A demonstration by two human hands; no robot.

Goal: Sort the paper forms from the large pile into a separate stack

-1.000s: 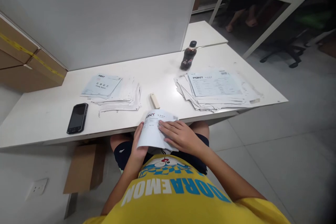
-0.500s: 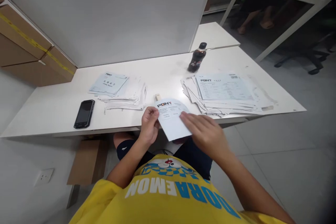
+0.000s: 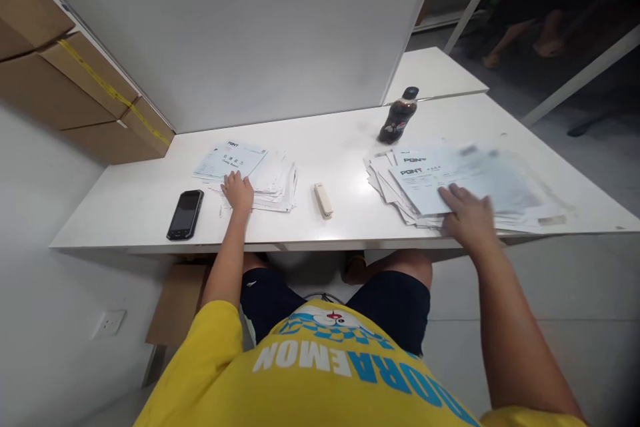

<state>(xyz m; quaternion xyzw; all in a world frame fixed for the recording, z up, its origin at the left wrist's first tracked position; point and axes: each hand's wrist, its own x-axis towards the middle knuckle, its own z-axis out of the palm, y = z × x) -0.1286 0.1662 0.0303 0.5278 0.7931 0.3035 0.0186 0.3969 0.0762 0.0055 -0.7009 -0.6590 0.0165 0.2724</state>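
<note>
Between paper stacks (image 3: 280, 180) (image 3: 425, 197), open desk (image 3: 347, 210) reaches the front edge (image 3: 345, 239).

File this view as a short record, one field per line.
Left hand: fingers on the left pile's near side
Left pile: loose papers, printed pale-blue sheet on top
Right hand: over the right pile, fingers on a sheet headed PONY; slightly blurred
Right pile: loose papers, edges uneven
Stapler: on the table between the piles, untouched
Phone: left of the left pile, screen dark
Bottle: upright behind the right pile, dark drink, black cap
</note>
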